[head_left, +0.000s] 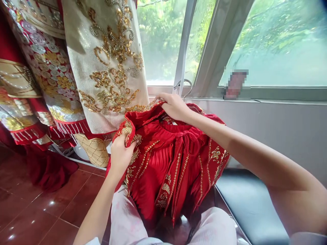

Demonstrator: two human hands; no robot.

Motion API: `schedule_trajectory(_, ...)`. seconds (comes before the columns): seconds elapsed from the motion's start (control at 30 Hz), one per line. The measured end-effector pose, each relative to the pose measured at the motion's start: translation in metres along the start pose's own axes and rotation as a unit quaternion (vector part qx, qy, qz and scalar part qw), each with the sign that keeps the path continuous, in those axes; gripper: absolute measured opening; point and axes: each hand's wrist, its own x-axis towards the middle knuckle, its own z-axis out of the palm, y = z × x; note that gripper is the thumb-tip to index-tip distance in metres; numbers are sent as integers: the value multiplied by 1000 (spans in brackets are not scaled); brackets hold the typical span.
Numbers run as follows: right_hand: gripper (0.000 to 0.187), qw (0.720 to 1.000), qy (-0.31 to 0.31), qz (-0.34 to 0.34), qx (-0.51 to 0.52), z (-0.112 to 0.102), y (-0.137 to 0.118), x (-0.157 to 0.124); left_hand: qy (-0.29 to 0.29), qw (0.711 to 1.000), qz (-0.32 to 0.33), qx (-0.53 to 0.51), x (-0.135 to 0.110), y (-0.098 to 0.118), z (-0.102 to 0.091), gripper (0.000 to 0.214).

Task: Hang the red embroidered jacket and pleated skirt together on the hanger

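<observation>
Right arm [242, 146] across garment [158, 160] and seat [250, 200]

Bright daylight enters through the windows [160, 51], glints [52, 203] dot the floor [74, 204], and 1 patch [235, 85] looks pixelated.

The red garment [158, 161] is of shiny, satin-like cloth with rough gold embroidery [216, 154]. At left, the cream cloth [79, 68] looks matt, but its gold sequins [120, 44] glitter. The floor tiles [73, 206] are smooth and glossy, the hanger hook [191, 88] looks like polished metal, and the seat [250, 200] at right seems smooth, leather-like.
</observation>
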Motion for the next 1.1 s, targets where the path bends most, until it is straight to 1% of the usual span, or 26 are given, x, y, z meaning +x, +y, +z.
schedule_trajectory(0.07, 47, 1000, 9, 6, -21, 5, -6, -5, 50, 997, 49, 27, -6, 1, 3, 21)
schedule_trajectory(0.13, 49, 999, 17, 5, -35, 11, -14, -14, 103, 987, 111, 46, -10, 2, 2, 20)
schedule_trajectory(0.2, 50, 999, 17, -6, -39, 15, -25, -24, 145, 975, 159, 54, -13, 4, -2, 18)
schedule_trajectory(0.27, 51, 999, 11, -23, -35, 18, -36, -32, 182, 964, 187, 52, -16, 10, -11, 16)
schedule_trajectory(0.33, 50, 999, 17, -35, -20, 19, -43, -38, 207, 954, 213, 48, -21, 22, -22, 18)
schedule_trajectory(0.4, 47, 999, 28, -42, 9, 18, -46, -41, 205, 952, 223, 51, -27, 37, -32, 22)
schedule_trajectory(0.43, 45, 998, 33, -43, 30, 18, -46, -42, 189, 958, 211, 45, -31, 44, -37, 24)
schedule_trajectory(0.47, 43, 997, 39, -40, 54, 17, -44, -42, 164, 969, 185, 28, -34, 50, -41, 24)
schedule_trajectory(0.53, 38, 993, 52, -29, 104, 15, -40, -43, 94, 990, 100, -44, -40, 57, -47, 20)
schedule_trajectory(0.57, 36, 990, 59, -20, 126, 15, -37, -44, 53, 993, 50, -91, -43, 57, -49, 20)
schedule_trajectory(0.6, 35, 988, 63, -13, 143, 15, -35, -44, 17, 991, 3, -134, -47, 55, -51, 21)
schedule_trajectory(0.67, 32, 984, 65, -8, 167, 15, -31, -44, -39, 978, -73, -192, -55, 49, -53, 28)
schedule_trajectory(0.73, 30, 981, 63, -5, 185, 16, -29, -43, -74, 966, -123, -215, -65, 45, -52, 38)
schedule_trajectory(0.8, 30, 979, 66, 1, 194, 19, -29, -42, -79, 962, -155, -208, -72, 47, -44, 52)
schedule_trajectory(0.87, 31, 981, 73, 12, 181, 22, -31, -41, -71, 966, -175, -175, -73, 55, -32, 67)
schedule_trajectory(0.93, 33, 985, 74, 26, 152, 24, -34, -41, -43, 974, -187, -124, -67, 64, -18, 76)
schedule_trajectory(0.97, 34, 988, 70, 31, 137, 24, -35, -41, -24, 976, -190, -101, -62, 68, -12, 74)
schedule_trajectory(1.03, 35, 992, 59, 41, 107, 23, -38, -41, 7, 979, -187, -76, -51, 71, -3, 57)
schedule_trajectory(1.1, 34, 995, 48, 51, 73, 23, -40, -40, 5, 980, -175, -94, -40, 67, 1, 39)
